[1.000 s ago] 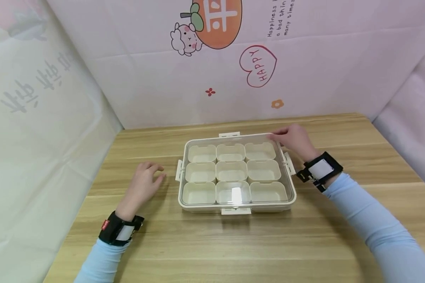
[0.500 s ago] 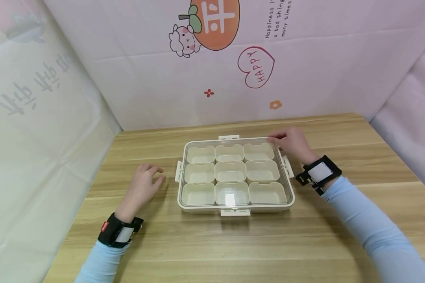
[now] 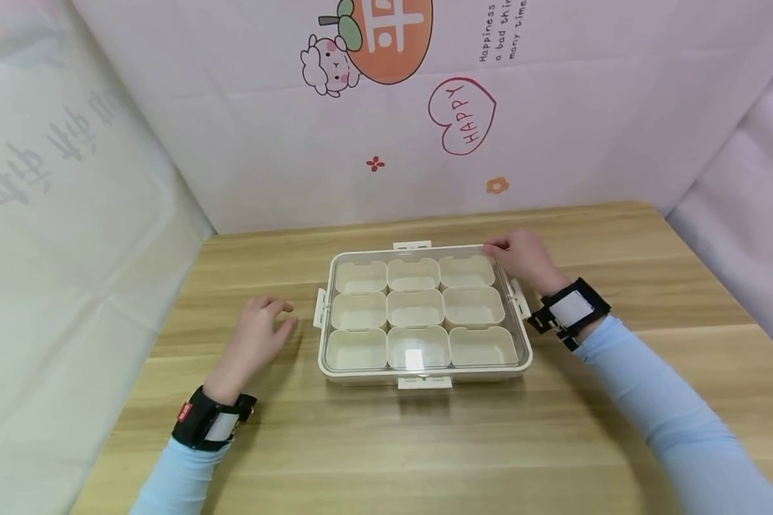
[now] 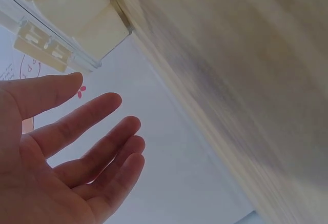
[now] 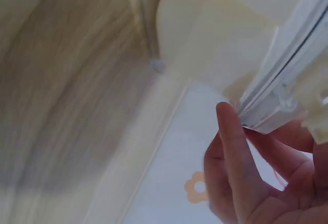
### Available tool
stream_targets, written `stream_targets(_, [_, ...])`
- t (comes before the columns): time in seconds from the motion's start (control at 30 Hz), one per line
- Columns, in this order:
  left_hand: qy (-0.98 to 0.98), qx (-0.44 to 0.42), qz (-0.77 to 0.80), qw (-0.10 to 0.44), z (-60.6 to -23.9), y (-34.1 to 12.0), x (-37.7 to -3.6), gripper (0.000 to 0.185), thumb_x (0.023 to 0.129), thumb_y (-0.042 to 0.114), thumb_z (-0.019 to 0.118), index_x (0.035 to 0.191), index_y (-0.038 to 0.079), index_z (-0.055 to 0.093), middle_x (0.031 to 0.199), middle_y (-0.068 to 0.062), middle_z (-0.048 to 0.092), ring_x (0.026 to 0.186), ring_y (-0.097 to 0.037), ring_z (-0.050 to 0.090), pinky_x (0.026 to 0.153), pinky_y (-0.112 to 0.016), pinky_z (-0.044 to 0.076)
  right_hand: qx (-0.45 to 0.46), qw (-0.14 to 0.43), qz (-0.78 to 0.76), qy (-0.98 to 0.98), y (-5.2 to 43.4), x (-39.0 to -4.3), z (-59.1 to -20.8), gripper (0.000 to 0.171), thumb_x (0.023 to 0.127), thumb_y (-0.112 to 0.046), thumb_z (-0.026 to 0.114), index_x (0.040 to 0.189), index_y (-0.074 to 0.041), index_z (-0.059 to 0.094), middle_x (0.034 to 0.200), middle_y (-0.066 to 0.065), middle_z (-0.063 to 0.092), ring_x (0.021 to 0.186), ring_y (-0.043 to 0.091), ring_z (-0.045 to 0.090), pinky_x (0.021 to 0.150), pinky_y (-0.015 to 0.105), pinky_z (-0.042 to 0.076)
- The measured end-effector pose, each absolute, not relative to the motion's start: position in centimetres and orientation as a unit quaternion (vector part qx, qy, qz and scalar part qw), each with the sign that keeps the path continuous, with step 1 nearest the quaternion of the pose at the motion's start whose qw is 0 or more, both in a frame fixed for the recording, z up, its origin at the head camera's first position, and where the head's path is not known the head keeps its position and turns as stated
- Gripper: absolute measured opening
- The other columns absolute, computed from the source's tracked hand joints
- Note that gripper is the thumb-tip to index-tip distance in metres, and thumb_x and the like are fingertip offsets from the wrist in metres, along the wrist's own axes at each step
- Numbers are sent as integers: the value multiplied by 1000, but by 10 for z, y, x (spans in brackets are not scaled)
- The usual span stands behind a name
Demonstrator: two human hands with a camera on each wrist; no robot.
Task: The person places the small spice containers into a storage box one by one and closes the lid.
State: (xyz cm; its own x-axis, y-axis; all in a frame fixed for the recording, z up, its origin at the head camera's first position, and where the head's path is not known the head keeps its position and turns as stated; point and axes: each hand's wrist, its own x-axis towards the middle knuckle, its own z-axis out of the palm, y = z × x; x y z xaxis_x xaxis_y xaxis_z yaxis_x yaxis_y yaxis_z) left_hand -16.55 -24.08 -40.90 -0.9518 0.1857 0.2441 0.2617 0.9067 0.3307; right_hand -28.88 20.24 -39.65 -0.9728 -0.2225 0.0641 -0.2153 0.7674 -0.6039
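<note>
A clear-lidded storage box (image 3: 361, 382) with cream cups (image 3: 415, 309) in rows sits on the wooden table. Flaps stick outward on its sides, such as the front clip (image 3: 425, 383). At the back right corner my right hand (image 3: 524, 259) pinches the edge of the transparent lid (image 5: 284, 75); in the right wrist view the thumb and fingers lie on either side of that edge. My left hand (image 3: 258, 335) hovers or rests left of the box, apart from it, fingers loosely bent and holding nothing. The left wrist view shows its open palm (image 4: 72, 157) near the left clip (image 4: 43, 44).
The wooden table (image 3: 335, 450) extends around the box on every side. Behind it rises a white printed cloth (image 3: 264, 164), with another white cloth (image 3: 90, 272) along the left. Both wrists wear black straps, such as the right strap (image 3: 570, 309).
The back right corner of the lid sits slightly lower than a second ago, with my right hand still at it. My left hand has stayed in place. The head view has shifted a little.
</note>
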Motion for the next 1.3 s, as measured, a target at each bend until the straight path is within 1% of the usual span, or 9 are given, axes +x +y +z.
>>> stream_targets(0.1, [-972,-118,-176,105,-407,-239,-166,23,88,17,65,102,-1,66,110,-22,61,109,-38,51,93,-51,41,-114,27,-331,936,202,-290,-394,34,95,-28,55,112,-2,68,73,8,59,60,15,48,55,28,38])
stream_targets(0.2, [-972,-120,-174,100,-406,-239,-167,24,88,18,65,102,-1,66,110,-22,61,109,-39,51,93,-52,41,-116,35,-332,935,202,-290,-392,34,95,-29,55,111,-3,68,70,4,52,59,14,44,54,28,36])
stream_targets(0.43, [-973,-117,-174,96,-403,-240,-166,24,88,17,65,103,-1,66,110,-22,61,110,-38,51,94,-52,41,-109,53,-339,933,202,-289,-388,42,94,-34,56,119,-1,64,91,14,65,68,14,54,62,28,43])
stream_targets(0.6, [-973,-117,-172,96,-401,-240,-167,25,88,18,65,104,-2,66,110,-22,61,111,-39,50,95,-52,41,-116,64,-329,935,201,-296,-385,44,96,-34,53,122,0,62,97,16,66,67,14,56,66,30,44])
stream_targets(0.7, [-974,-117,-170,95,-401,-240,-167,25,89,19,64,105,-1,66,111,-22,61,111,-38,50,94,-52,41,-129,58,-324,935,202,-299,-384,39,97,-30,52,118,0,64,86,13,62,61,15,52,64,31,42])
stream_targets(0.83, [-974,-117,-171,95,-400,-239,-167,26,89,20,64,105,0,66,111,-22,61,110,-38,51,94,-52,41,-145,38,-324,934,203,-300,-387,28,96,-23,53,101,-1,68,66,4,52,54,13,46,56,30,38])
stream_targets(0.93, [-974,-116,-171,96,-398,-237,-168,27,89,21,65,106,0,66,113,-21,61,112,-38,50,96,-52,40,-150,26,-330,932,203,-298,-388,27,96,-22,53,99,1,68,63,2,49,52,13,44,53,29,37])
stream_targets(1.13, [-970,-119,-176,117,-389,-222,-174,28,90,21,63,109,1,66,115,-21,61,111,-38,53,94,-52,43,-143,21,-328,934,204,-293,-385,34,96,-24,54,113,3,66,88,16,66,67,16,56,62,29,44])
stream_targets(1.3, [-960,-135,-198,142,-384,-201,-180,28,90,20,62,109,0,66,113,-20,63,106,-35,59,89,-48,49,-124,42,-364,922,212,-289,-386,40,96,-28,54,121,3,61,114,25,63,89,28,64,69,29,53])
